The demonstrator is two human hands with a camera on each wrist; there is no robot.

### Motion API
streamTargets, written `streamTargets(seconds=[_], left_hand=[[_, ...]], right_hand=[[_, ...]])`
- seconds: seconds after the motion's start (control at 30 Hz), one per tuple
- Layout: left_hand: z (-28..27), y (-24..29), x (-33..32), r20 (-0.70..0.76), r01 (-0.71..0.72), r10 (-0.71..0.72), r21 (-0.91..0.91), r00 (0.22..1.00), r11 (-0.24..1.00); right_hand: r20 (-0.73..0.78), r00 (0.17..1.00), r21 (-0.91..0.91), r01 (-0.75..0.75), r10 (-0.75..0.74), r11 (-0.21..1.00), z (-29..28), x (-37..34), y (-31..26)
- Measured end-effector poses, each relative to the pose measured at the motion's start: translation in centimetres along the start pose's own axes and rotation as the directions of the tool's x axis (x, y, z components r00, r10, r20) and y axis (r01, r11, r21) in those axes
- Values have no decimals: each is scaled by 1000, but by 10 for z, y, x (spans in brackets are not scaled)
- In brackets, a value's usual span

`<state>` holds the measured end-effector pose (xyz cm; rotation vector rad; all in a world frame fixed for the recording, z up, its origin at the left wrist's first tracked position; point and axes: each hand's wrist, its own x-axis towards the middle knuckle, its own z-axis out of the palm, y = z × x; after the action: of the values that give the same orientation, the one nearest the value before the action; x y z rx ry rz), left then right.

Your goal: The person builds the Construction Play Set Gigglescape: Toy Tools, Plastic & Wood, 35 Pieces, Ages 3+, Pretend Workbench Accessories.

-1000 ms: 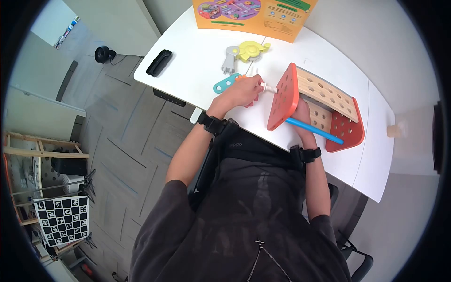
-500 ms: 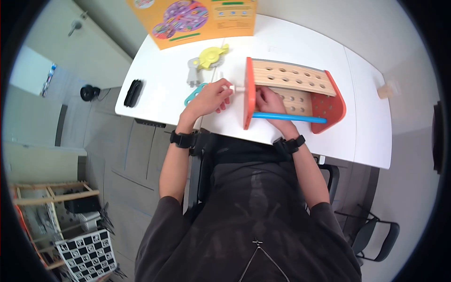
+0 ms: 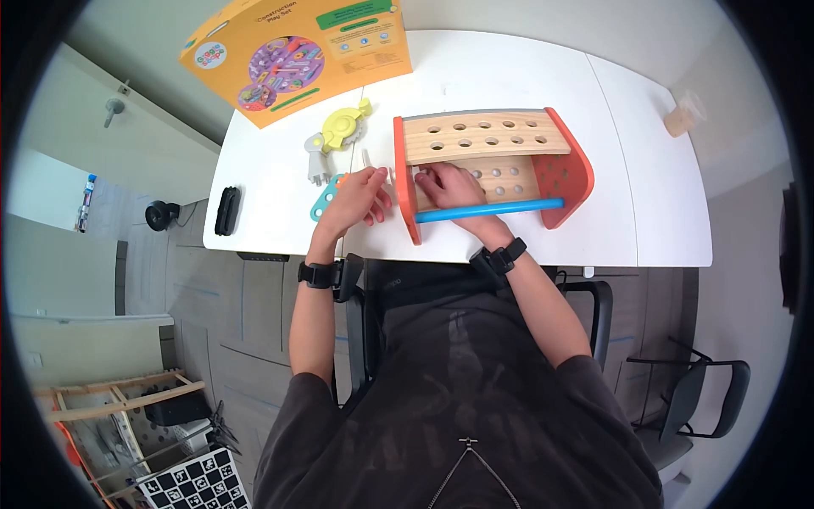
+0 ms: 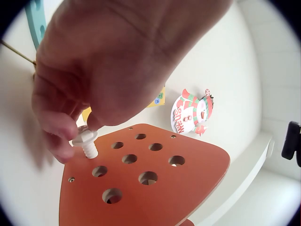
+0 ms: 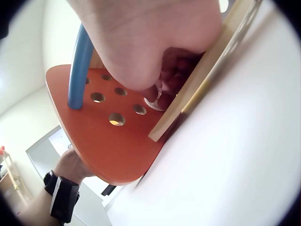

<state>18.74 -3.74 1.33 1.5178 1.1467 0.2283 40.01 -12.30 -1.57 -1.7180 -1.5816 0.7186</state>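
Note:
A toy toolbox of pale wood with red end panels and a blue rod handle stands on the table. Beside its left end panel, my left hand pinches the head of a white plastic bolt, whose threaded end meets the panel's outer face at a hole. My right hand reaches inside the toolbox, under the upper perforated board. Its curled fingers hold a white round piece against the inner face of that same panel; the fingers hide most of it.
Left of the toolbox lie a yellow and grey toy saw and a teal strip with holes. A black case rests at the table's left edge. An orange box stands behind, and a cup is at the far right.
The head view has swung, shifting the scene leftward. My left hand now sits closer to the red panel, with less of the bolt showing between them. The right hand stays inside the toolbox.

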Motion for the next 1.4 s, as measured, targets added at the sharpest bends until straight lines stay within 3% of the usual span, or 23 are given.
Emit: streamTargets(seconds=[0.23,0.33,0.47,0.63,0.73,0.93,1.13,1.23,1.33,1.4], left_hand=[[-9,-8,-6,89,-147,154,-73,984,986],[-11,0,-13,105,-127,134,-77,985,989],[-9,-2,-8,20,-9,11,-103,1000,995],[-3,-21,7,-3,-145,145,-13,989,989],[-6,-22,3,-31,-113,110,-126,993,986],[-4,-6,5,-44,-10,10,-2,999,1000],[-4,-16,-2,18,-242,242,25,970,970],[-3,-7,-6,-42,-187,188,16,981,982],[3,-27,24,-96,-91,105,143,990,986],[5,-33,27,-49,-139,145,116,988,984]], right_hand=[[-64,998,20,-16,18,1000,6,-1,1],[-49,998,0,-33,33,999,6,0,2],[-48,998,10,-43,44,999,3,-1,-1],[-71,997,-21,9,-10,1000,7,1,3],[-71,997,-3,16,-16,1000,8,0,10],[-46,999,-16,-7,6,1000,5,0,3],[-50,999,-3,19,-19,1000,2,-3,0],[-58,998,-9,35,-35,999,3,-3,1],[-55,998,-16,32,-33,999,3,-3,0],[-25,1000,-29,12,-13,1000,1,-2,-1]])
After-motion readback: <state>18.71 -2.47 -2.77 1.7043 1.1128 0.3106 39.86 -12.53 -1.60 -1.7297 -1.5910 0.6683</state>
